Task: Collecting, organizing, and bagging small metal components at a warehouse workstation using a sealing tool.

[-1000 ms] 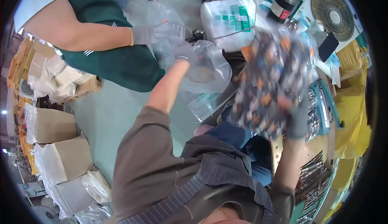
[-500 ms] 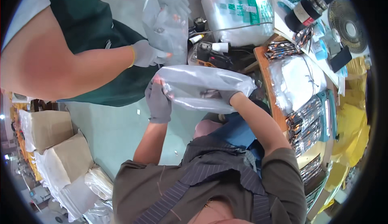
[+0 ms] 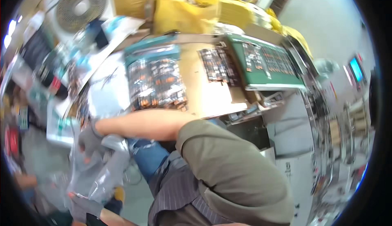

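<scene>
A clear plastic bag (image 3: 108, 177) hangs crumpled between my gloved hands at the lower left, blurred by motion. My left hand (image 3: 83, 209) is closed on the bag's lower edge, its bare fingertips showing past the grey glove. Across the front of the table reaches my right arm, and my right hand (image 3: 90, 140) is closed on the bag's upper part. Whether some of its fingers are inside the bag I cannot tell. Close by, flat clear packs of small dark and orange pieces (image 3: 155, 83) lie on the table beside a white plastic-wrapped bundle (image 3: 108, 89).
A green conveyor belt (image 3: 269, 79) carries rows of small dark strips. More strips (image 3: 216, 65) lie on the tan tabletop (image 3: 196, 95). Yellow sacks (image 3: 185, 5) and a fan (image 3: 81, 6) stand behind. A dark bottle (image 3: 53, 79) is at the left. A person's arm (image 3: 24, 181) shows at the left edge.
The view has swung to the right, toward the table and conveyor. My right hand, earlier inside the bag, now grips its upper part. The bag, earlier held wide, now hangs crumpled.
</scene>
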